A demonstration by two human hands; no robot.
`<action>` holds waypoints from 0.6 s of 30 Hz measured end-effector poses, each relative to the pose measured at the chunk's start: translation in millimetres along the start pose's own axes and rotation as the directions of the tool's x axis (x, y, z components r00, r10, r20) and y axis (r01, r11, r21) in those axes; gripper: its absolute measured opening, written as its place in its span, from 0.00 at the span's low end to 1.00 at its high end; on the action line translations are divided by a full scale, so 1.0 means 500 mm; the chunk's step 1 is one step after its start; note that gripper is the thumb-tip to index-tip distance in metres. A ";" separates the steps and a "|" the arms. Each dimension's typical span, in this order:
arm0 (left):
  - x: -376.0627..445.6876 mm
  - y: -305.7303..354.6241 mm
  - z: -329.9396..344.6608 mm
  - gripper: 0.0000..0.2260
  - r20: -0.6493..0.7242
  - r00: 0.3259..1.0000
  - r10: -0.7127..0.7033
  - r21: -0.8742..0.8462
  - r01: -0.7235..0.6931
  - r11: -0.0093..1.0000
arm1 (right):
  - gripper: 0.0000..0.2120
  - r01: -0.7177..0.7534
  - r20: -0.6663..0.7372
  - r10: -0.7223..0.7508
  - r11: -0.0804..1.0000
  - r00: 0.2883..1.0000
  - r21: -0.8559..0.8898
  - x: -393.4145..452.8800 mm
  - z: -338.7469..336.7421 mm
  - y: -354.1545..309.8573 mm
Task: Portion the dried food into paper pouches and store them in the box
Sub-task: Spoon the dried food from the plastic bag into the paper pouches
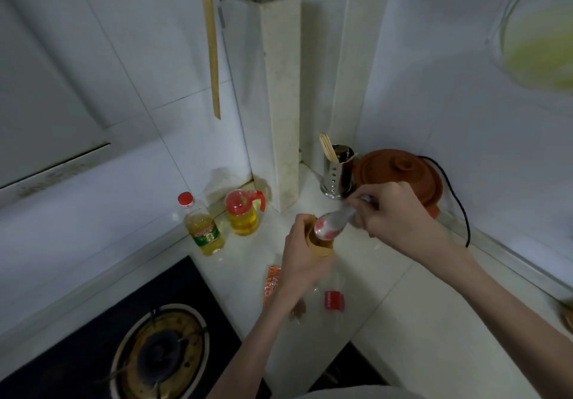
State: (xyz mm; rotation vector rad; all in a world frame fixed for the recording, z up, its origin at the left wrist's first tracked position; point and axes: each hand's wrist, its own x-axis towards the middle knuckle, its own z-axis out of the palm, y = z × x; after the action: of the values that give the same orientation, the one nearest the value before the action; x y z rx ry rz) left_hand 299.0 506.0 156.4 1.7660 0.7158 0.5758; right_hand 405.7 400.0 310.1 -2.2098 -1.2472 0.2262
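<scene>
Left hand (299, 254) wrapped round the brown paper pouch (319, 243), held upright above the counter (403, 299), mouth up. Spoon (330, 224) bowl tipped right at that mouth, handle running up-right into the right hand (393, 212), fingers pinched on it. Probably just a tilt needed. Open counter to the right; oil bottles (204, 228) left.

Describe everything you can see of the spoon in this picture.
The spoon looks like pale ceramic or plastic with red markings on the bowl. The right hand pinches its handle and tilts its bowl down into the open top of the brown paper pouch, which the left hand grips above the counter.
</scene>
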 end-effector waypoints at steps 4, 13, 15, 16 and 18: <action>-0.023 -0.029 -0.012 0.20 -0.006 0.999 -0.041 -0.018 0.041 0.999 | 0.07 0.026 -0.101 -0.019 0.997 0.995 0.072 -0.016 0.002 0.013; -0.048 -0.109 -0.027 0.23 -0.031 0.987 -0.160 -0.005 0.160 0.987 | 0.11 -0.140 -0.213 0.185 0.968 0.959 0.209 -0.046 0.070 0.165; -0.054 -0.138 -0.027 0.23 -0.011 0.979 -0.205 0.013 0.205 0.979 | 0.13 -0.296 -0.120 0.328 0.929 0.937 0.223 -0.068 0.123 0.223; -0.059 -0.157 -0.028 0.23 0.002 0.974 -0.228 0.037 0.228 0.973 | 0.12 -0.368 -0.067 0.392 0.901 0.917 0.231 -0.084 0.152 0.249; -0.076 -0.203 -0.033 0.22 0.034 0.957 -0.288 0.103 0.283 0.953 | 0.10 -0.480 0.015 0.487 0.853 0.873 0.206 -0.122 0.208 0.292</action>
State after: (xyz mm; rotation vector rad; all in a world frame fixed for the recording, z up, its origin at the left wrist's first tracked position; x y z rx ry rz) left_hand 242.1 512.9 62.7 1.7182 0.9593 0.3044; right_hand 435.5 334.8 134.7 -2.2945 -0.5893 0.4842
